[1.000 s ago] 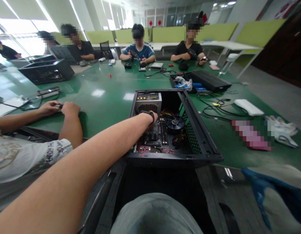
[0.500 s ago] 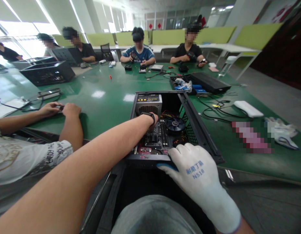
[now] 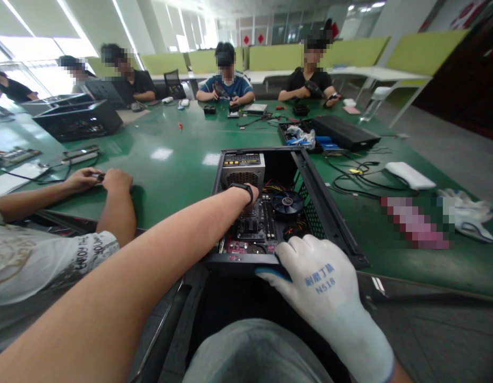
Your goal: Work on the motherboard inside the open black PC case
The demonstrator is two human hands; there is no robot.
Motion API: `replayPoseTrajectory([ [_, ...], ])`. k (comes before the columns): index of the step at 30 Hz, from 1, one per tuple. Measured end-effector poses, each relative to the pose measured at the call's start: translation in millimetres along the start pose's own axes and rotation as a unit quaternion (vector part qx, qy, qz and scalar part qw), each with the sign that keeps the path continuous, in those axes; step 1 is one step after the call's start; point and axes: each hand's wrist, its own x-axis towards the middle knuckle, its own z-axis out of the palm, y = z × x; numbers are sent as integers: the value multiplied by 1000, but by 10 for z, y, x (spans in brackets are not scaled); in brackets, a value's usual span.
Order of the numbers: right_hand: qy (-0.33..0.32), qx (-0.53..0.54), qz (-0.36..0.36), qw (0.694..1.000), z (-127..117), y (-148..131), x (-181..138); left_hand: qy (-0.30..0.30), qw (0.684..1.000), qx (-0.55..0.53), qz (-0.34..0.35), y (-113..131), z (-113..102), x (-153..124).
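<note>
- One computer case (image 3: 325, 203) is gripped at its near edge by gloved right hand (image 3: 318, 276)
- Left hand (image 3: 255, 196) placed inside, near power supply (image 3: 243, 175); grip can't be told

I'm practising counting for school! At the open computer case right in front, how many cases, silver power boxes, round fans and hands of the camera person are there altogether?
Open computer case: 1
Silver power box: 1
Round fan: 1
Hands, the bare left hand and gloved right hand: 2
Total: 5
</note>
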Motion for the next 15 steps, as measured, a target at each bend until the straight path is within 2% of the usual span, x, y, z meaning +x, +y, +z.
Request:
replayPoseTrajectory([
  [7,6,-1,-1,1000,2,-1,-18,-3,1000,13,-2,44,-80,-145],
  [15,-3,1,4,1000,25,-1,-15,0,1000,10,-1,50,-72,-124],
])
